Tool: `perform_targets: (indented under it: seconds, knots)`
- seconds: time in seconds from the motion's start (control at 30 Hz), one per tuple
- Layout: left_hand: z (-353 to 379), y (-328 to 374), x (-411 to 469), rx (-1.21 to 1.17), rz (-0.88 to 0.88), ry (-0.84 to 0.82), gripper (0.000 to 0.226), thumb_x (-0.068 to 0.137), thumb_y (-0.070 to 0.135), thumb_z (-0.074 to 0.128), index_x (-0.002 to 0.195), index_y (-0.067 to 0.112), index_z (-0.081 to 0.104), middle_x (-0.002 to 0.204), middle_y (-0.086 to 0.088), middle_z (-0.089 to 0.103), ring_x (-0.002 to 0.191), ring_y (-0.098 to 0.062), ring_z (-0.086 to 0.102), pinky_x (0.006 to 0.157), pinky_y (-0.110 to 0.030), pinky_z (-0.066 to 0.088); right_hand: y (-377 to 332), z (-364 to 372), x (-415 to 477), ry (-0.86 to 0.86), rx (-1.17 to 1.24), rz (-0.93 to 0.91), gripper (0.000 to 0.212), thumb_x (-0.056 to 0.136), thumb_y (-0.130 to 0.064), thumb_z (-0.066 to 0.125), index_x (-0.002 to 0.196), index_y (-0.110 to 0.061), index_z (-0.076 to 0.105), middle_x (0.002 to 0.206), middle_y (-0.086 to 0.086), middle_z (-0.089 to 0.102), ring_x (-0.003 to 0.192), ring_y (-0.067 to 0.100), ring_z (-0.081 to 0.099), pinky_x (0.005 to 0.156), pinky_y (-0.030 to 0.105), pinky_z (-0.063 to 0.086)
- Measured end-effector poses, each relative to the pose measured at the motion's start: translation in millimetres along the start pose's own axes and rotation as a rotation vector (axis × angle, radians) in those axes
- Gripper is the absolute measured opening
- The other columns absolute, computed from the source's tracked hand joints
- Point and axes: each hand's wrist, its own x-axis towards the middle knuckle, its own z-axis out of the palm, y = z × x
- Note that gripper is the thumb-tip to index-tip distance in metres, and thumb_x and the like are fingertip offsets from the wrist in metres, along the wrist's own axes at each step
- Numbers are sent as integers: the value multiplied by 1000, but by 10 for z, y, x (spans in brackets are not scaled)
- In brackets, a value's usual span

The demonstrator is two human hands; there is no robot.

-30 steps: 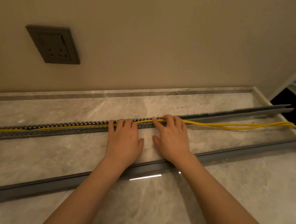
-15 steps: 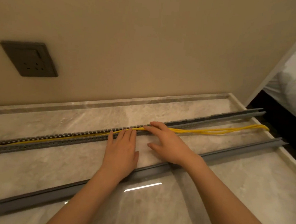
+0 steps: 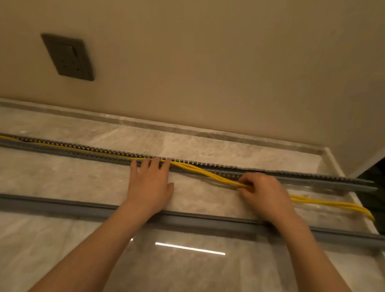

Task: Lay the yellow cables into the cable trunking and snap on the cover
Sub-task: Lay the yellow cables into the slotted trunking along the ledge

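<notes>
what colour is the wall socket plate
Dark grey, seen in the head view: the socket plate on the beige wall.

One head-worn camera looks forward and down, close over the marble floor [image 3: 66,180], facing the wall [image 3: 219,54].

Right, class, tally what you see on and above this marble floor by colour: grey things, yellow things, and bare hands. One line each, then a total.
Grey: 3: slotted trunking, cover strip, wall socket
Yellow: 1: cable bundle
Hands: 2: left hand, right hand
Total: 6
</notes>
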Motion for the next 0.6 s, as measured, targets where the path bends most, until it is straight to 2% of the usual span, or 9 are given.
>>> perform_targets:
  seconds: [0.13, 0.23, 0.43, 0.6]
  knots:
    - [-27, 104, 8, 5, -70, -20, 59, 91, 40, 46, 143, 19, 28, 146, -5, 33, 136, -26, 25, 114, -51, 11, 169, 7, -32, -2, 55, -36, 18, 85, -28, 62, 103, -25, 64, 102, -1, 66, 94, 18, 58, 73, 32, 47]
    - [-42, 208, 40, 9, -88, -24, 56, 91, 37, 48, 139, 13, 34, 143, -7, 37, 134, -25, 29, 114, -48, 16, 234, 26, -38, 37, 62, -65, 15, 87, -24, 61, 101, -22, 64, 100, -1, 65, 92, 19, 59, 71, 32, 47]
    - [-17, 251, 73, 88, -44, 9, 45, 90, 35, 46, 127, 10, 45, 131, -8, 43, 125, -25, 37, 110, -43, 25, 306, -92, 0, 364, 194, -240, 14, 79, -5, 70, 93, -9, 68, 89, 6, 68, 81, 23, 63, 67, 37, 54]
    - [-9, 228, 107, 120, -4, 17, 41, 90, 35, 46, 123, 11, 50, 129, -8, 44, 125, -25, 37, 111, -45, 24, 327, -114, 127, 410, 201, -293, 12, 78, 2, 69, 90, -2, 71, 83, 12, 66, 77, 28, 62, 67, 38, 53]
